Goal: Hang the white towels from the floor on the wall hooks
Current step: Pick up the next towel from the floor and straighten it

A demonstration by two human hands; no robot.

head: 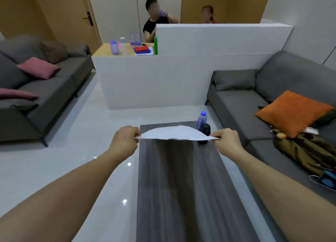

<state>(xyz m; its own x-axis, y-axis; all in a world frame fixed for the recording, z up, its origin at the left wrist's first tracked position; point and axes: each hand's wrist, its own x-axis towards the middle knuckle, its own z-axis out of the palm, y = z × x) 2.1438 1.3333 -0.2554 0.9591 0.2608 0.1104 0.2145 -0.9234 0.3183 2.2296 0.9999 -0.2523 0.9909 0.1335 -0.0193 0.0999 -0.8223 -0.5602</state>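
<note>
A white towel is stretched out nearly flat in the air above the far half of a dark wooden coffee table. My left hand pinches its left corner. My right hand pinches its right corner. Both arms reach forward over the table. No wall hooks are in view, and no other towel lies on the visible floor.
A water bottle and a black jar stand at the table's far right. Grey sofas flank the table, the left one with pink cushions, the right one with an orange cushion and clothing. Two people sit behind a white partition.
</note>
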